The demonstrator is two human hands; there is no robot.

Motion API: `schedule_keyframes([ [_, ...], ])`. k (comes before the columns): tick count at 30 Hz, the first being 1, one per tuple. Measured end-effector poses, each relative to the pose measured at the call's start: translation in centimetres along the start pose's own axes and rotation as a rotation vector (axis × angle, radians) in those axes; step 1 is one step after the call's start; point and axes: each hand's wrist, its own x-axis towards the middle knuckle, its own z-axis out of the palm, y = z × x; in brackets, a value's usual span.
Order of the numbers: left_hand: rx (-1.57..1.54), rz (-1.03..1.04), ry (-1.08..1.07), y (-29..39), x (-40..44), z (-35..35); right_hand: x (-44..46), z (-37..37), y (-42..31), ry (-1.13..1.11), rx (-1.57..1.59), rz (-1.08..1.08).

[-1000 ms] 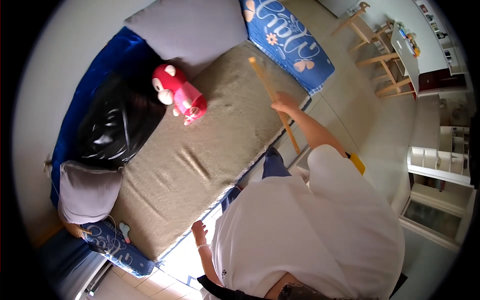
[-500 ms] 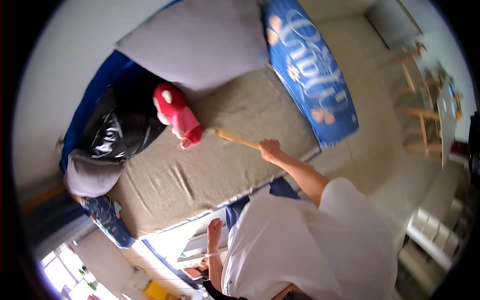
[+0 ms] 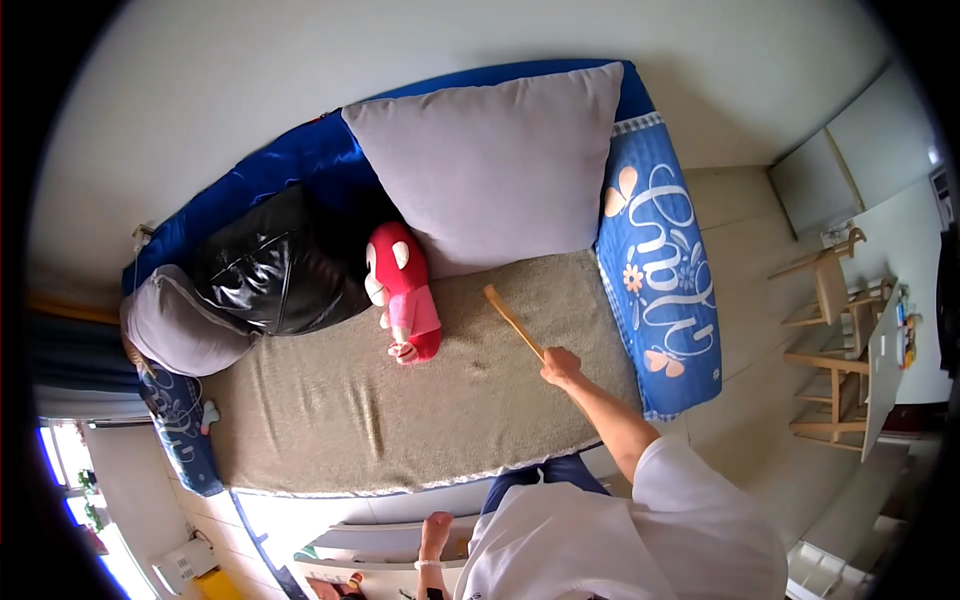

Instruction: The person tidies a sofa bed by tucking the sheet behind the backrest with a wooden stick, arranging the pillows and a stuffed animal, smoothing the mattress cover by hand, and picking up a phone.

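My right hand point(image 3: 561, 366) is closed around one end of a slim, light-brown wooden stick point(image 3: 514, 322). The stick's slightly wider far end is over the sofa's brown seat cover point(image 3: 500, 400); whether it touches the fabric I cannot tell. To the left of the stick, a red and pink plush monkey point(image 3: 410, 300) sits upright against the cushions. My left hand point(image 3: 435, 535), with a pale band at the wrist, is held low in front of the sofa, fingers curled into a fist, and no object shows in it.
A large grey cushion point(image 3: 490, 165) leans on the sofa back, with a black shiny cushion point(image 3: 275, 265) and a smaller grey cushion point(image 3: 185, 325) to the left. A blue patterned cover point(image 3: 660, 290) drapes the right armrest. Wooden chairs point(image 3: 830, 370) stand by a white table point(image 3: 885, 370).
The view has turned and shifted, so the sofa lies more level and lower in it. My right hand still grips the stick, which points more steeply away from me. My left hand stays curled.
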Motion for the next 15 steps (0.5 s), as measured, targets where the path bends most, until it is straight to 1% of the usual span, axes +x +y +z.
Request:
schedule_keyframes([
  [1, -0.012, 0.008, -0.008, 0.2, 0.9, 0.1, -0.1, -0.3, 0.1, -0.023, 0.072, 0.075],
  [3, -0.013, 0.034, 0.053, 2.7, 1.6, -0.1, -0.3, 0.9, 1.6, 0.037, 0.100, 0.081],
  [4, -0.019, 0.040, 0.030, 4.1, 2.1, -0.5, -0.4, 1.0, 2.7, -0.019, 0.114, 0.089],
  [5, -0.004, 0.038, 0.004, 6.3, 2.4, -1.1, -0.3, 1.0, 3.6, -0.016, 0.111, 0.084],
  [7, 0.052, 0.255, 0.061, 8.5, 4.4, -1.5, -0.2, 1.7, 6.0, 0.011, 0.162, 0.196],
  [8, 0.102, 0.276, 0.086, 10.0, 5.3, -1.9, 0.1, 2.3, 7.5, 0.007, 0.161, 0.190],
  [9, 0.153, 0.294, 0.111, 12.0, 6.2, -2.3, 0.9, 3.3, 9.3, 0.030, 0.225, 0.134],
  [11, 0.295, 0.366, 0.178, 18.3, 7.1, -3.9, 3.3, 4.9, 12.6, 0.067, 0.383, 0.014],
  [13, 0.267, 0.463, 0.182, 23.1, 10.0, -6.1, 4.1, -2.1, 11.8, -0.217, 0.560, 0.011],
  [14, 0.256, 0.538, 0.211, 27.1, 10.5, -7.4, 5.3, -5.4, 11.2, -0.077, 0.556, -0.070],
  [15, 0.277, 0.589, 0.240, 29.5, 13.1, -8.9, 6.8, -8.9, 10.6, 0.064, 0.540, -0.148],
])
